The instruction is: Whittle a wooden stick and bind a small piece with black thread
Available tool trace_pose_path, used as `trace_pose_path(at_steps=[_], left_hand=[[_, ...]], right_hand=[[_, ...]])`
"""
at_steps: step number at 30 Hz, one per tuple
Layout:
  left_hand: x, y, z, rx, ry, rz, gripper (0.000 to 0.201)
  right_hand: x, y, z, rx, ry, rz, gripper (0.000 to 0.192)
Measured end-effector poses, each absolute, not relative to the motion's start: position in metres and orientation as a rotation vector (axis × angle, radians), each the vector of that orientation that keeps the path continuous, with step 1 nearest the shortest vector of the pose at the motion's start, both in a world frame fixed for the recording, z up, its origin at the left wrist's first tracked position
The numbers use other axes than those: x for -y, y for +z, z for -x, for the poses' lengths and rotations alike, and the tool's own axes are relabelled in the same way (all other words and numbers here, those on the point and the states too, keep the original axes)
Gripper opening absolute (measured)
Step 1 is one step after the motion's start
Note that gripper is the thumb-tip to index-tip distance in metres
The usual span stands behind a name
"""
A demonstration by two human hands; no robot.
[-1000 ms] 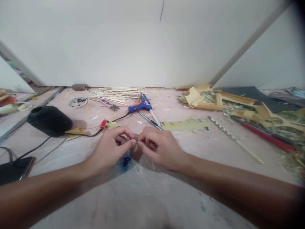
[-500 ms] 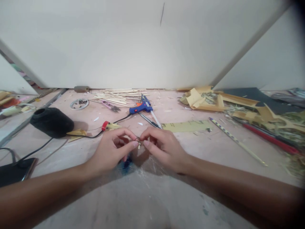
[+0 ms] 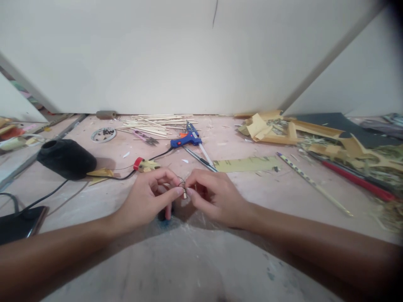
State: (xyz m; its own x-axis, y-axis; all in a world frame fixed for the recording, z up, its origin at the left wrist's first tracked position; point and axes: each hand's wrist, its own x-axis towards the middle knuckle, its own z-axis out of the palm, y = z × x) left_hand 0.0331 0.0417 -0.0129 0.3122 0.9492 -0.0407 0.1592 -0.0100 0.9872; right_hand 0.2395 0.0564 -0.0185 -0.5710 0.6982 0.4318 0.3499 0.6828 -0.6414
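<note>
My left hand (image 3: 150, 199) and my right hand (image 3: 214, 195) meet fingertip to fingertip low over the pinkish table top (image 3: 201, 260). Between them they pinch a tiny pale piece with a thin dark wire loop (image 3: 182, 187). Both hands are curled, thumbs and forefingers pressed on that small piece. A blue-stained spot (image 3: 166, 221) lies on the table just under my left hand. Behind the hands a blue glue gun (image 3: 185, 140) rests on the table, its black cord running left.
Wooden sticks (image 3: 157, 123) lie piled near the wall, with small snips (image 3: 145, 137) and a round lid (image 3: 103, 134). A black rounded object (image 3: 66, 158) and a phone (image 3: 19, 222) sit left. Cardboard scraps (image 3: 270, 128), a patterned pencil (image 3: 311, 183) and a red stick (image 3: 355, 180) lie right.
The small pale piece and wire loop have come into view between my fingertips. My hands stayed in place, with only slight finger shifts.
</note>
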Motion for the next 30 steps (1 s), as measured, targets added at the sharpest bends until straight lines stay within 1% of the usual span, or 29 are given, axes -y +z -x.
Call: trace_pose_path(at_steps=[12,22,30], left_hand=[[-0.037,-0.011,-0.037,-1.093,0.862,-1.386,0.015],[-0.033,-0.011,-0.038,-1.039,0.851,-1.252,0.016],[-0.029,-0.013,-0.039,-1.065,0.841,-1.347,0.016]], right_hand=[[-0.054,-0.021,-0.238,2.230,0.564,0.804,0.004],[-0.052,-0.021,-0.237,2.249,0.438,0.759,0.006],[-0.054,-0.022,-0.236,2.259,0.377,0.789,0.006]])
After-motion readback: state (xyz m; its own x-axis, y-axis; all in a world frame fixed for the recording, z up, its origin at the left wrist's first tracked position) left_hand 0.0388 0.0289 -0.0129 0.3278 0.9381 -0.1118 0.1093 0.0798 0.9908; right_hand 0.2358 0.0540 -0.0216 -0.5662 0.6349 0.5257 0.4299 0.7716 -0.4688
